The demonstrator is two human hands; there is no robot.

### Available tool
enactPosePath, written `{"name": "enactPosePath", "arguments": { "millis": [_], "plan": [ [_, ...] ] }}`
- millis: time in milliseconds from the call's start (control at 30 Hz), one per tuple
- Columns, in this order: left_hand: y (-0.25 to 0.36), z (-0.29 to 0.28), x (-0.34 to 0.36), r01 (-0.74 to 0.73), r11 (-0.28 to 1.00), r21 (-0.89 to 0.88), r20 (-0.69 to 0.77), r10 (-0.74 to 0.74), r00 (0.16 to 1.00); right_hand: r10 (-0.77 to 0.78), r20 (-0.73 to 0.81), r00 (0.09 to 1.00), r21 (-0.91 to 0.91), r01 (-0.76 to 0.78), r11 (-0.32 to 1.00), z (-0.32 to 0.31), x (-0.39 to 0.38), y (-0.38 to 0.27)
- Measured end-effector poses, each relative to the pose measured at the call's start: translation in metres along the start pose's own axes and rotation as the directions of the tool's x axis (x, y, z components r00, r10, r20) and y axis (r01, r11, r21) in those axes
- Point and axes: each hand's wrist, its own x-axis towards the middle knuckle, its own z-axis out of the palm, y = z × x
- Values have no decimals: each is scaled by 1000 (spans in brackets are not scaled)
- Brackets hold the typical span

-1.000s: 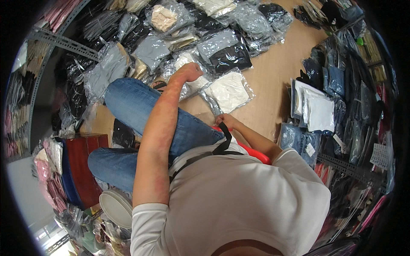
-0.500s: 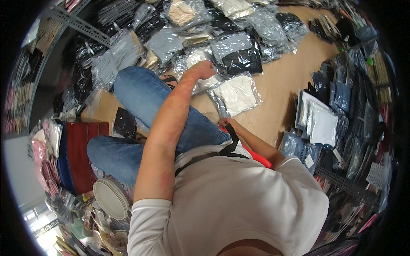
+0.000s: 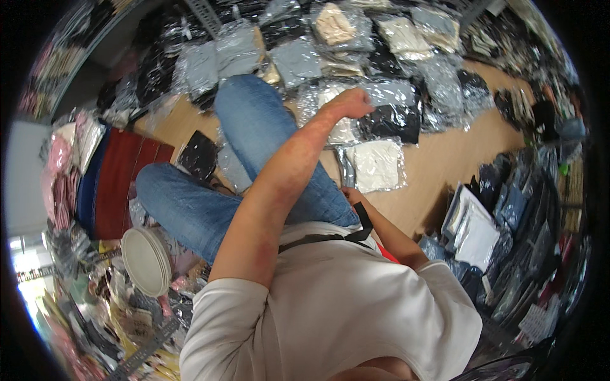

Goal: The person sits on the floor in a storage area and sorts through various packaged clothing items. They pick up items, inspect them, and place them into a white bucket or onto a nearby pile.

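Note:
My left hand [image 3: 354, 101] is held over bagged garments, fingers curled; whatever may be in them is hidden. It is nearest a bagged cream garment [image 3: 338, 132] and a grey-and-black bagged bundle [image 3: 393, 122]. A white garment in clear wrapping [image 3: 375, 165] lies just below these. My right hand [image 3: 349, 193] is low beside my jeans-clad leg [image 3: 295, 200], its fingers mostly hidden. A black strap [image 3: 359, 225] crosses my waist, with a red item [image 3: 386, 253] partly showing beside it.
Bagged clothing [image 3: 292, 63] covers the far part of the wooden surface [image 3: 432, 165]. Dark folded stacks [image 3: 524, 228] line the right. Metal shelving [image 3: 98, 47], red-brown panels [image 3: 127, 184], pink bundles [image 3: 63, 165] and white stacked lids or plates [image 3: 143, 260] are on the left.
The view has swung, so the scene sits further right at the top and lower on the right side. My curled left hand stays over the bagged garments; my right hand remains by my leg.

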Motion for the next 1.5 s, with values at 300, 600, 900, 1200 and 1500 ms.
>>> {"name": "enactPosePath", "arguments": {
  "millis": [300, 600, 900, 1200, 1500],
  "plan": [
    [-13, -159, -155, -106, 994, 28, -608, 101, 788, 166, 230, 959, -333, -83, 939, 2, 37, -69],
    [-93, -234, -427, 221, 959, -177, -947, -227, 228, 174, 359, 917, -456, 10, 890, -7, 64, -83],
    [-187, 57, -535, 549, 439, -711, -463, -880, 104, 265, 451, 853, -623, 88, 777, -25, 84, -103],
    [-170, 205, -501, 769, -126, -627, 274, -960, 66, 430, 643, 633, -748, 399, 530, 29, 119, -144],
    [-152, 230, -486, 735, -445, -511, 560, -821, -108, 553, 753, 356, -604, 707, 367, 121, 249, -167]
  ]
}}
